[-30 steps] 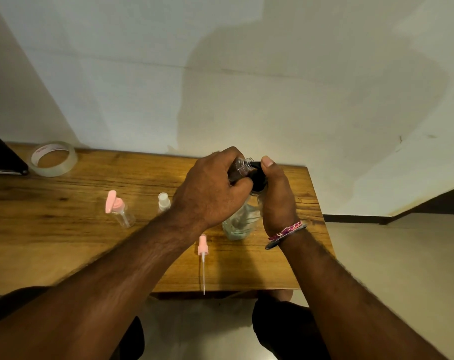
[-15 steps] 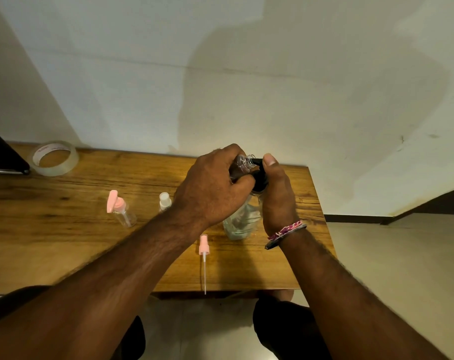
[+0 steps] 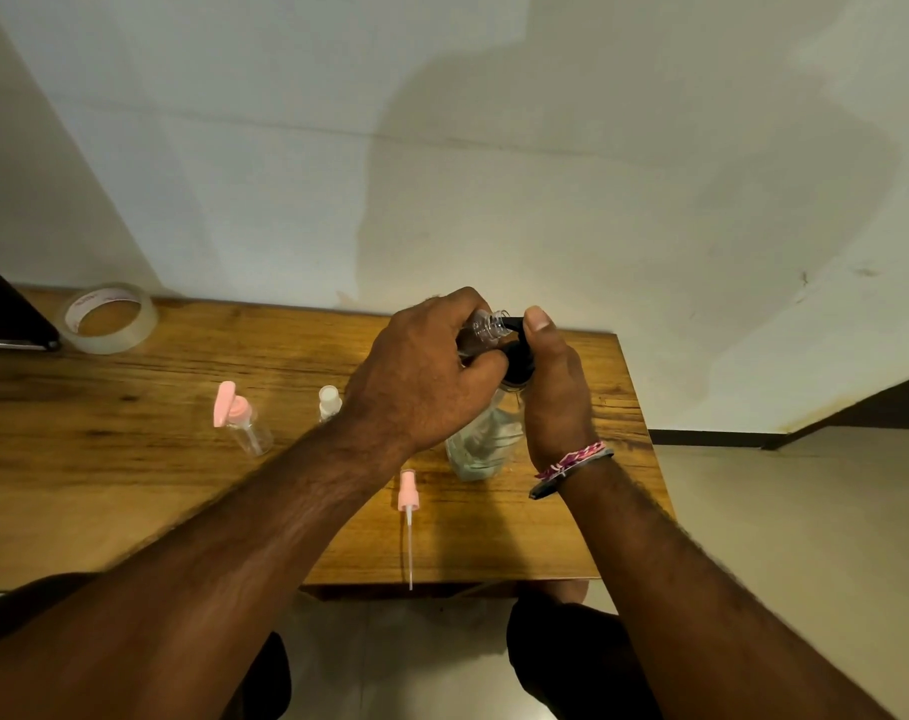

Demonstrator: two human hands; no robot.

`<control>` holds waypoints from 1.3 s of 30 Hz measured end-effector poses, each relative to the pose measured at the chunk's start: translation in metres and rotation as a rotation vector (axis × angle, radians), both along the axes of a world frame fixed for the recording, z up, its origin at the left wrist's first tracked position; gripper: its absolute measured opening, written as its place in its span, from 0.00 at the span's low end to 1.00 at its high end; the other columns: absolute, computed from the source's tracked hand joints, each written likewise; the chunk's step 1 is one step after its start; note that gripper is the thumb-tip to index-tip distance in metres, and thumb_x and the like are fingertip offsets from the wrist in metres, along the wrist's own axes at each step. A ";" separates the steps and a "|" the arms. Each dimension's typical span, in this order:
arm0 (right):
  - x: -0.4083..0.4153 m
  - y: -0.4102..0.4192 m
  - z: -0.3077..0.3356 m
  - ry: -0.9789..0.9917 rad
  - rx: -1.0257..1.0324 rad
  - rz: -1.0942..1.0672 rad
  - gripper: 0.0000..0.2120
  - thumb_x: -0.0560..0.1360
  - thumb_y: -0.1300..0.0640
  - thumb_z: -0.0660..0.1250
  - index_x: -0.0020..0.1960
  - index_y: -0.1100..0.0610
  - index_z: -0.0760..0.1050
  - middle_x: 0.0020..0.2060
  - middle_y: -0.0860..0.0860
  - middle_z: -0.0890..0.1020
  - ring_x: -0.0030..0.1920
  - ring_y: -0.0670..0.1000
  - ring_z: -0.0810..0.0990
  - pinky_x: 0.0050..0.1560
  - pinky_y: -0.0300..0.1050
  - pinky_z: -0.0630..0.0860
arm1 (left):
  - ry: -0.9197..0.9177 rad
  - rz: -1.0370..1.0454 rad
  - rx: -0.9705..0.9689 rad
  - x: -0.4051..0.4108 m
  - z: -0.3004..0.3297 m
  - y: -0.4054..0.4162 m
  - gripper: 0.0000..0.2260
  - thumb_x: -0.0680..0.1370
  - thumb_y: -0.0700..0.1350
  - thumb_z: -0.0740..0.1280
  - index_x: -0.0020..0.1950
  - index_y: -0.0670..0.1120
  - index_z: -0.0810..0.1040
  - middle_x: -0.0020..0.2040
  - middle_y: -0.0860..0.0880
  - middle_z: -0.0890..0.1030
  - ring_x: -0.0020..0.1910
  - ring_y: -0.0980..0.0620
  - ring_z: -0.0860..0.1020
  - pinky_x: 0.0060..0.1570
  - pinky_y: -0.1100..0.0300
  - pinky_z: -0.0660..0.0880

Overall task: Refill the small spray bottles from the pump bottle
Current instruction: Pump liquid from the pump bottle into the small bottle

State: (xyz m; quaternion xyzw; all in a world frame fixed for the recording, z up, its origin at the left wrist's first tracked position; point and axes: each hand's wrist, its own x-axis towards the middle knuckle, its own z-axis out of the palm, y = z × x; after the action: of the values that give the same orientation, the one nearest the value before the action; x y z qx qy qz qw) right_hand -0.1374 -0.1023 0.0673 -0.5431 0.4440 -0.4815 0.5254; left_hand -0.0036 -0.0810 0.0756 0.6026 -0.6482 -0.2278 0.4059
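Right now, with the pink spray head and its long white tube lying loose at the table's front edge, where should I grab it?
Pinch the pink spray head by its pink collar, coming from above with fingers on its left and right sides. It lies flat, and the thin white dip tube points toward you past the wooden table edge; the tube looks too slender and bendy to hold.

No text, label, brand or number can be read anywhere in the head view. The only printing visible is a faint reddish marking on the white inner core of the clear roll of adhesive tape [image 3: 108,318], which lies at the far left of the brown wooden desk [image 3: 130,459]; the marks are too small and blurred to make out as letters. The clear plastic bottles on the desk show no label that can be made out, and the pale wall behind carries no sign.
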 end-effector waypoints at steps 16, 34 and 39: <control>-0.003 0.001 -0.002 0.014 0.023 -0.040 0.31 0.85 0.58 0.56 0.30 0.41 0.85 0.29 0.36 0.83 0.34 0.33 0.81 0.37 0.28 0.75 | 0.012 0.011 0.044 0.002 -0.004 0.001 0.06 0.76 0.47 0.73 0.51 0.53 0.78 0.43 0.54 0.81 0.41 0.55 0.79 0.38 0.61 0.70; 0.001 0.000 -0.002 0.084 -0.022 -0.035 0.25 0.72 0.34 0.59 0.45 0.51 0.85 0.38 0.48 0.87 0.43 0.43 0.86 0.42 0.32 0.77 | 0.008 0.008 0.041 0.003 0.001 0.002 0.06 0.77 0.47 0.72 0.51 0.53 0.77 0.42 0.54 0.80 0.41 0.55 0.77 0.37 0.61 0.68; -0.001 -0.002 -0.004 0.079 -0.012 -0.047 0.24 0.83 0.48 0.60 0.33 0.41 0.86 0.32 0.39 0.85 0.38 0.36 0.83 0.40 0.30 0.76 | -0.001 0.008 0.048 0.003 0.000 0.002 0.06 0.77 0.46 0.72 0.51 0.53 0.77 0.42 0.55 0.80 0.40 0.55 0.77 0.36 0.61 0.67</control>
State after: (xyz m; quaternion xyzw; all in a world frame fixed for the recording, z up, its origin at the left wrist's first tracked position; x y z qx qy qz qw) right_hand -0.1389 -0.1040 0.0636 -0.5542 0.4741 -0.4744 0.4930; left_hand -0.0008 -0.0788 0.0757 0.6150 -0.6404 -0.2413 0.3918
